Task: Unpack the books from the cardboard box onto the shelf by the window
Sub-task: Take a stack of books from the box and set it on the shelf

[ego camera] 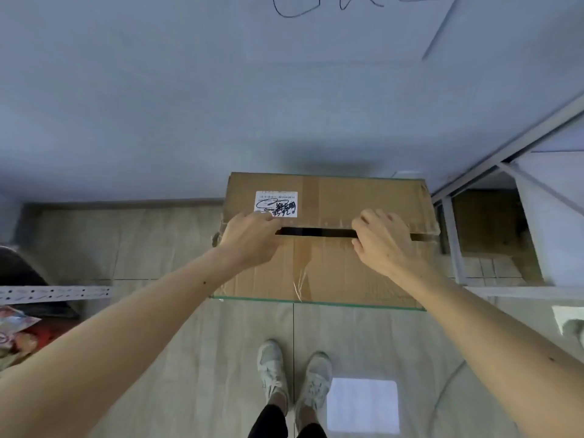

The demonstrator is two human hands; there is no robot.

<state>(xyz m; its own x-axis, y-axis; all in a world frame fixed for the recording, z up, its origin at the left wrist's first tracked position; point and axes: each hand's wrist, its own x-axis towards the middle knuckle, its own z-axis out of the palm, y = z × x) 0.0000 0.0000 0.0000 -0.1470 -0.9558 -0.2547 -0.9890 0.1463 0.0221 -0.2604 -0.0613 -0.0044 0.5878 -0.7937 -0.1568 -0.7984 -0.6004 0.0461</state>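
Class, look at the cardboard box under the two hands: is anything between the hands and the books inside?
Yes. The box has its top flaps nearly closed, leaving only a narrow dark slit. The left hand and right hand have fingers at that slit. No books are visible.

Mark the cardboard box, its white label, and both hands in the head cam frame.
cardboard box (341, 273): head view, bare near flap.
white label (276, 203): head view, middle of sticker on far flap.
left hand (249, 238): head view, back of hand.
right hand (384, 241): head view, back of hand.
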